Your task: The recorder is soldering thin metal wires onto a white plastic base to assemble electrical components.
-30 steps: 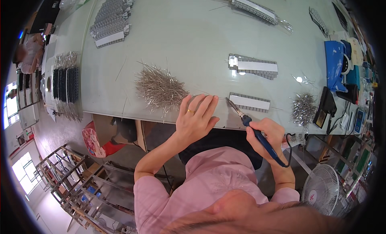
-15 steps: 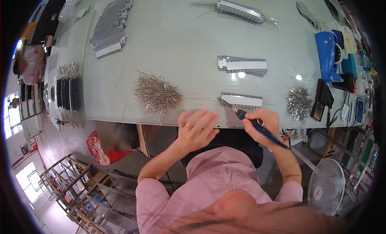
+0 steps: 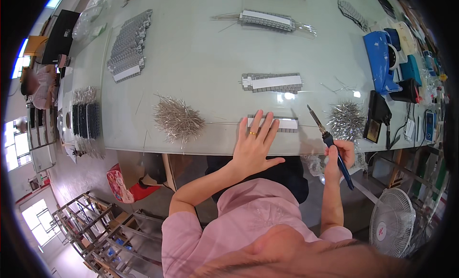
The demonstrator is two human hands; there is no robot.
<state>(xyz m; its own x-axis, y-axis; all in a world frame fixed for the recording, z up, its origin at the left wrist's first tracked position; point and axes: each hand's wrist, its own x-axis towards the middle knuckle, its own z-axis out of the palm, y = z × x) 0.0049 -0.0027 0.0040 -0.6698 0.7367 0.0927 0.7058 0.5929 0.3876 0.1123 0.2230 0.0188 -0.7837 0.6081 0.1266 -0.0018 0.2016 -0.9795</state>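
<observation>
My left hand (image 3: 253,146) lies with fingers spread over the left end of a grey block strip with a white top (image 3: 286,124) near the table's front edge. Fine wires stick out from that strip toward a heap of silver wire pins (image 3: 178,119) on the left. In my right hand (image 3: 342,156) is a blue-handled soldering iron (image 3: 328,138). Its tip points up and left, off the table surface to the right of the strip. A second heap of shiny pins (image 3: 349,119) lies just beyond my right hand.
More grey strips lie further back: a short stack (image 3: 277,81), a wired bundle (image 3: 267,20) and a slanted row (image 3: 126,46) at left. At right stand a blue device (image 3: 377,60) and a black holder (image 3: 377,118). A fan (image 3: 392,220) is at lower right; a person (image 3: 42,87) sits far left.
My right hand has drawn the soldering iron away from the strip to the right. My left hand has reached forward onto the strip, fingers spreading. The view has shifted slightly.
</observation>
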